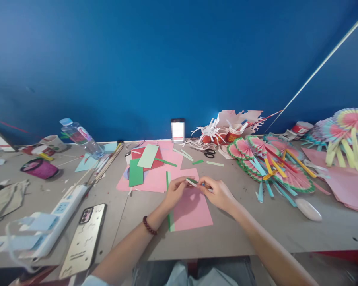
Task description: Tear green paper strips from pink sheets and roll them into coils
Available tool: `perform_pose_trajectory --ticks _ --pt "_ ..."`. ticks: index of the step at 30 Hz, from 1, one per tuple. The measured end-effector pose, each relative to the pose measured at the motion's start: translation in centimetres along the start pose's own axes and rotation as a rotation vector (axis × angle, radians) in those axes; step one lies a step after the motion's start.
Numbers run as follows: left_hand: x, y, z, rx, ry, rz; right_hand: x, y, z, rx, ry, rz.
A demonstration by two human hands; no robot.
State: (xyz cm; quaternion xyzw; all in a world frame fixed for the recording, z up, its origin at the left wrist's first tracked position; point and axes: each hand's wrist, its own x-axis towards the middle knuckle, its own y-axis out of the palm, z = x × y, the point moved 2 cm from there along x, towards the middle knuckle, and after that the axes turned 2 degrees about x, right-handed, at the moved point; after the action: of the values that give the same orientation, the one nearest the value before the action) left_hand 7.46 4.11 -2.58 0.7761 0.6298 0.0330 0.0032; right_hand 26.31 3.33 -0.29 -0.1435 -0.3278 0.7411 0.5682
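Over their shoulder I see the left hand (176,190) and right hand (214,192) sharing a pinching grip on a green-and-white strip (191,182) above the pink sheet (193,214), its left edge already banded green (172,224), its right edge bare.

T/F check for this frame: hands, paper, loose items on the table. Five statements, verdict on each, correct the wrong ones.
1. The left hand and right hand both hold a small strip over the pink sheet. True.
2. The bead bracelet is on the right wrist. False: the bead bracelet is on the left wrist.
3. Green strips run along the left edge of the pink sheet. True.
4. The bottle cap is red. False: the bottle cap is blue.
5. The scissors are in the right hand. False: the scissors lie on the table, beyond the hands.
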Motion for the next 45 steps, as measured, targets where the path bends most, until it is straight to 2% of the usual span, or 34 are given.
perform_pose_trajectory --ticks 26,45 --pt "-0.25 0.01 0.11 0.007 -0.014 0.003 -0.03 -0.32 0.45 -0.026 0.035 0.015" --pt "-0.29 0.39 0.16 -0.060 -0.035 0.033 -0.02 -0.31 0.52 -0.020 0.015 -0.050"
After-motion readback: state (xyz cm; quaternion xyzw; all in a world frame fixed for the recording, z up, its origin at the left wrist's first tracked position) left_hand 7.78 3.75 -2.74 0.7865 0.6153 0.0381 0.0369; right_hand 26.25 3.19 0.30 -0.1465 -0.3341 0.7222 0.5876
